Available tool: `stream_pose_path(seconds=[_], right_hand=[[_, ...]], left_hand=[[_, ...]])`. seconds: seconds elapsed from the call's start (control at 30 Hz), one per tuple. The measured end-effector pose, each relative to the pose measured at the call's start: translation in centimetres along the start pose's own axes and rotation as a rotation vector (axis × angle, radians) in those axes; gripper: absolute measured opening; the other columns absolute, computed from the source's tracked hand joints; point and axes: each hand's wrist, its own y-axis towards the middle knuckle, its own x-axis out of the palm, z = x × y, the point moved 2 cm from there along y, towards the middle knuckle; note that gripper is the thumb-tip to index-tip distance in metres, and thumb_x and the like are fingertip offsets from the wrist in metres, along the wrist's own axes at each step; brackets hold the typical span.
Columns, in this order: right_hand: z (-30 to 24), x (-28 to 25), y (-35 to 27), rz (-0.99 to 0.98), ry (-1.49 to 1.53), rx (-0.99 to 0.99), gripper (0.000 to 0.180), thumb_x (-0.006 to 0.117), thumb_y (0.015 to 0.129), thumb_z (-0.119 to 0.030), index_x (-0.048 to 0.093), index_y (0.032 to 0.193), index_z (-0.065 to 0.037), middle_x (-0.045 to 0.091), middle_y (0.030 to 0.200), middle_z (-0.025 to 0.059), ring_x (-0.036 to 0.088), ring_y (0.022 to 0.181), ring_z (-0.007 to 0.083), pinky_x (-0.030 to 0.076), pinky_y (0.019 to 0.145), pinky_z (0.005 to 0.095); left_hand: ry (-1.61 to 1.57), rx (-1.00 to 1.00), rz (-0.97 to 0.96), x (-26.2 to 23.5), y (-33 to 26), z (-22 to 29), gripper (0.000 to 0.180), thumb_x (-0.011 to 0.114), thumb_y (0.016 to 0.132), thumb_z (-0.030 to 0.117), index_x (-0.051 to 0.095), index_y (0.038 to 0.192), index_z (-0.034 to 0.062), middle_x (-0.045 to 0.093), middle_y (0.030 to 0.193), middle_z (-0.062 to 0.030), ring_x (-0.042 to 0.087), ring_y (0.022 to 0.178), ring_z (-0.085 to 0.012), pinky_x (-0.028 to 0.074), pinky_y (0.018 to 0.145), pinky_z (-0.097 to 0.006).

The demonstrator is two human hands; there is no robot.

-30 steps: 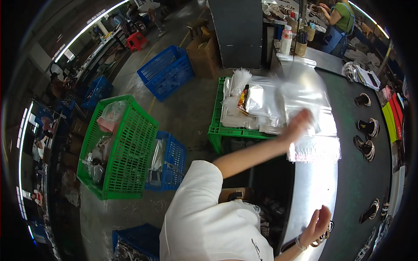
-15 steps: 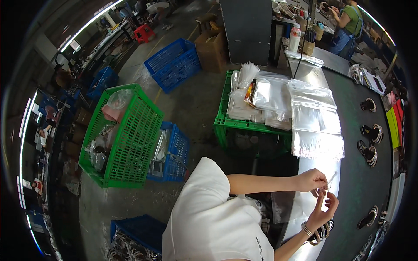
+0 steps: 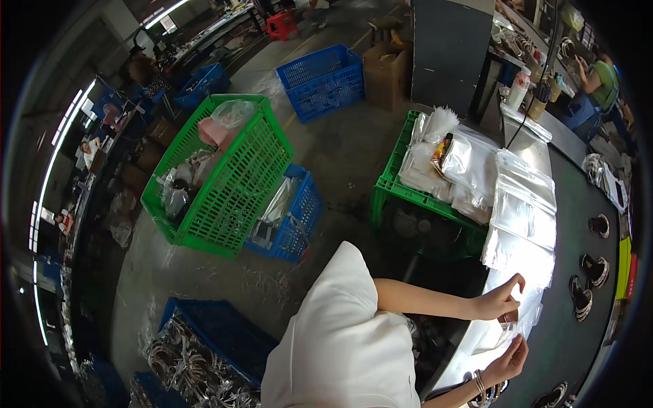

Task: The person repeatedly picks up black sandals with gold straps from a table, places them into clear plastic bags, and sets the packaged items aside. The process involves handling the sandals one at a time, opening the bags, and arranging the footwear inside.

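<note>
Above the bright worktop (image 3: pixel 452 360), my left hand (image 3: pixel 500 300) has its fingers closed on the upper edge of a clear plastic bag (image 3: pixel 505 333). My right hand (image 3: pixel 509 362) pinches the lower edge of the same bag. A small brownish piece (image 3: pixel 510 316) shows under the left fingers; whether it lies inside the bag I cannot tell. Bangles (image 3: pixel 480 387) are at my right wrist, and more rings on something dark lie just beyond, partly hidden by the forearm. Flat clear bags (image 3: pixel 520 211) lie in overlapping layers beside my left hand.
A dark belt (image 3: pixel 564 319) runs along the worktop, carrying sets of bangles (image 3: pixel 581 299) on black pieces. A green crate (image 3: pixel 391 180) bears stacked bags. Another green crate (image 3: pixel 231 183) and several blue crates (image 3: pixel 323 81) stand on the floor. A co-worker (image 3: pixel 598 88) stands at far right.
The view has turned, so the surroundings sit differently in it. My hands, close together before, are now farther apart with the clear bag stretched between them.
</note>
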Motion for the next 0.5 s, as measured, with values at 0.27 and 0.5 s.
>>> stream_pose_path(seconds=[0.27,0.5], right_hand=[[-0.6,0.1,0.2,-0.058,-0.207,-0.275,0.009,0.059,0.088,-0.003,0.062,0.094,0.003,0.062,0.085,0.0085,0.056,0.069,0.0161,0.043,0.059,0.028],[-1.1,-0.2,-0.8,-0.091,-0.237,-0.277,0.004,0.063,0.084,-0.001,0.062,0.087,0.002,0.061,0.08,0.0068,0.053,0.067,0.0166,0.042,0.058,0.0293]], left_hand=[[0.349,0.031,-0.22,0.0,0.8,-1.2,0.015,0.049,0.081,-0.001,0.062,0.081,-0.0078,0.064,0.077,-0.0148,0.065,0.066,-0.0185,0.053,0.056,-0.03],[0.436,0.08,-0.172,0.3,0.0,-1.5,0.022,0.064,0.082,0.013,0.064,0.07,-0.0048,0.064,0.062,-0.0078,0.063,0.06,-0.0128,0.049,0.05,-0.026]])
